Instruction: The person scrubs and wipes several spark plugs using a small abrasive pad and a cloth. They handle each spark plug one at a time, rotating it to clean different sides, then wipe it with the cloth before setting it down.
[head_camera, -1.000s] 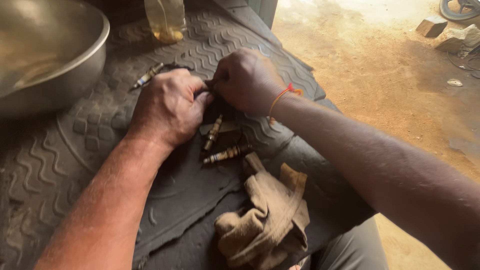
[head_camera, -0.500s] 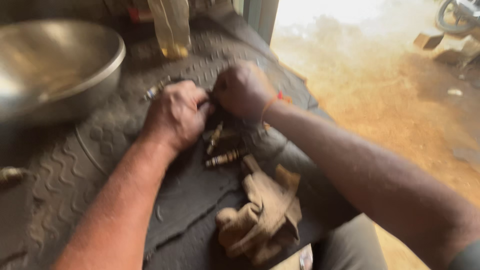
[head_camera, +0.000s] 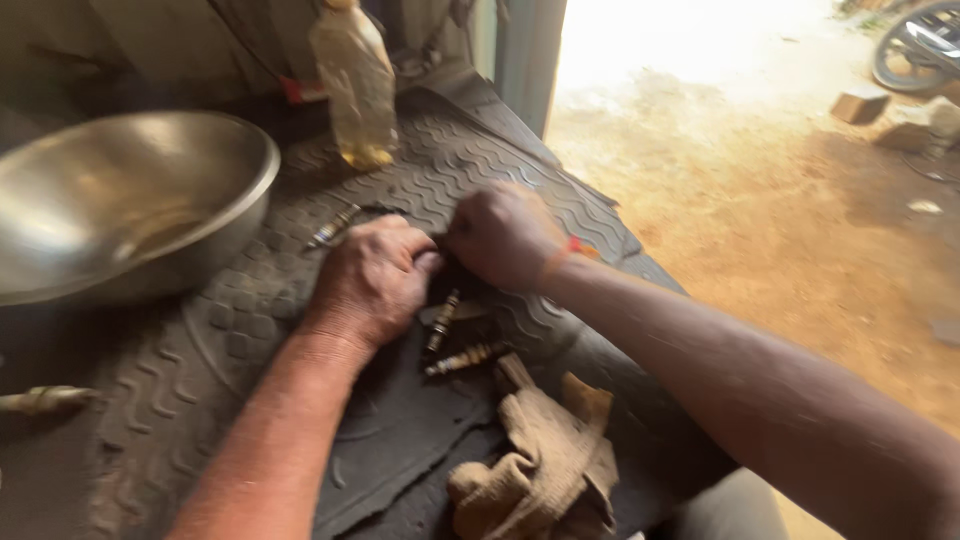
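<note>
Since the earlier frame our view has tilted up and back: both hands sit lower in the picture, more of the bottle and bowl shows, and the hands themselves have kept their pose, knuckle to knuckle. We count two hands. Our left hand (head_camera: 375, 280) is curled nearly closed, palm down on the black ribbed rubber mat (head_camera: 200, 370); our right hand (head_camera: 505, 235), with an orange thread at the wrist, is likewise curled nearly closed, and the two meet at the fingertips over a small dark object we cannot make out. Whether either set of fingers actually clamps it, we cannot tell.

We count three spark plugs lying on the mat: one (head_camera: 332, 228) just beyond the left knuckles, one (head_camera: 442, 320) just below the meeting fingers, and one (head_camera: 468, 357) beside it, nearer us. A fourth metal piece (head_camera: 45, 400) at the left edge is too blurred to name.

One metal bowl (head_camera: 130, 200) stands to the left, well apart from the hands. One plastic bottle (head_camera: 352, 85) with a little yellowish liquid stands upright behind them. One crumpled tan rag (head_camera: 545, 465) lies near the lower spark plug, towards us.
</note>
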